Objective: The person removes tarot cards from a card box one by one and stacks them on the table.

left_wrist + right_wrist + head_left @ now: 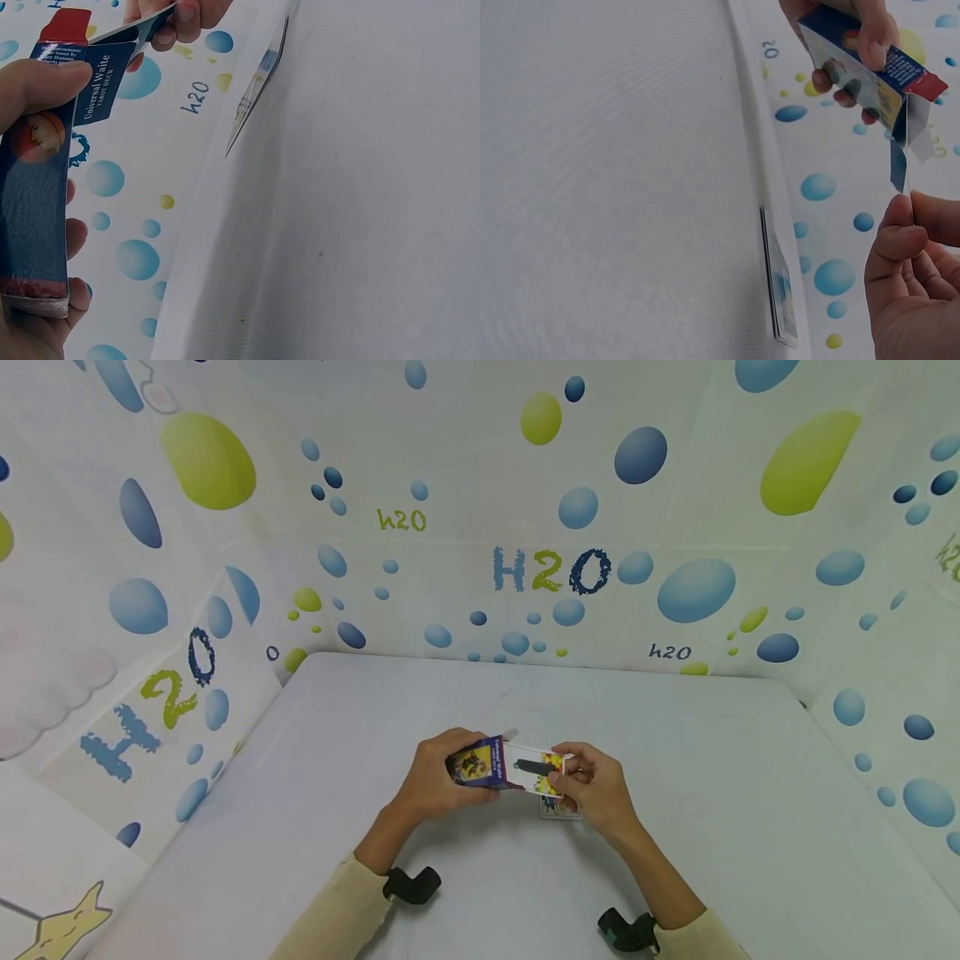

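Note:
My left hand (438, 781) grips a dark blue tarot card box (474, 763), thumb on one side and fingers round the other. "Universal Waite Tarot Deck" reads on its flap (103, 84) in the left wrist view. The box end is open, with a red tab (66, 27) sticking out. With thumb and fingers my right hand (600, 787) pinches the far end of a thin white sheet (528, 778) with coloured pictures, reaching from the box mouth; whether it is lid or leaflet I cannot tell. A few stacked cards (558, 811) lie below the right hand.
A white cloth covers the table (480, 893). Behind and at the sides stands a white curtain (465, 452) printed with blue and green bubbles and "H2O". Each wrist carries a black camera mount (414, 886).

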Demonstrator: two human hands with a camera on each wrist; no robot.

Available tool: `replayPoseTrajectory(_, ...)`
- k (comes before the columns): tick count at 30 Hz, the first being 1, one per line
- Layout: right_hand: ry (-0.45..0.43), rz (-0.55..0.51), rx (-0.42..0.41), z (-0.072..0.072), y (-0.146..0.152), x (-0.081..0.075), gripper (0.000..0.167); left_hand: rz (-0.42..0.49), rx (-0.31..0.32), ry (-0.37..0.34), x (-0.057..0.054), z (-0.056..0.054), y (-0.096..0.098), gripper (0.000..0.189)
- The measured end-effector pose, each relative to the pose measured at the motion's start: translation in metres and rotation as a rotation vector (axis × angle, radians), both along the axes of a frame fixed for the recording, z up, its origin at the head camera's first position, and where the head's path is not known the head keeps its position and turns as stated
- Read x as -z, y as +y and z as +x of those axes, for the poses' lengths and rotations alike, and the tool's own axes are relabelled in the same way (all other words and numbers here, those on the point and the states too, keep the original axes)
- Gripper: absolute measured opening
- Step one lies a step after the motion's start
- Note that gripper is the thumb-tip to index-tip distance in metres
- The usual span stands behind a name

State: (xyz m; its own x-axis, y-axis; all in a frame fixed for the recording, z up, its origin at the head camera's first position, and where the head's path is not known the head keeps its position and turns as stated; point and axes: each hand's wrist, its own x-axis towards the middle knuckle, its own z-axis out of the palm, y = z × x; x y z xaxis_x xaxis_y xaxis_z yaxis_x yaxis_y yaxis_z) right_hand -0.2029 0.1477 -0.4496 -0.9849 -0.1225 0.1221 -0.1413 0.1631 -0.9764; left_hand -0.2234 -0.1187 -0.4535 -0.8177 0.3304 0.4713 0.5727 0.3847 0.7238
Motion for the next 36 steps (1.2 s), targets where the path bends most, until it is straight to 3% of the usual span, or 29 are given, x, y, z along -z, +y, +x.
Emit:
replayPoseTrajectory(18, 0.013, -0.027, 0.045, 0.0018, -0.0018, -0.0016, 0.035, 0.014, -0.072, 0.018, 0.0009, -0.0018, -0.0013, 0.073)
replayPoseTrajectory(27, 0.001, -0.063, 0.049, 0.0018, -0.0016, -0.0006, 0.035, 0.013, -0.104, 0.065, 0.0009, -0.0035, -0.0015, 0.069)
replayPoseTrajectory(36, -0.027, -0.118, 0.036, 0.0035, -0.0038, -0.0013, 0.036, -0.014, -0.104, 0.076, 0.0018, -0.0024, -0.0016, 0.072)
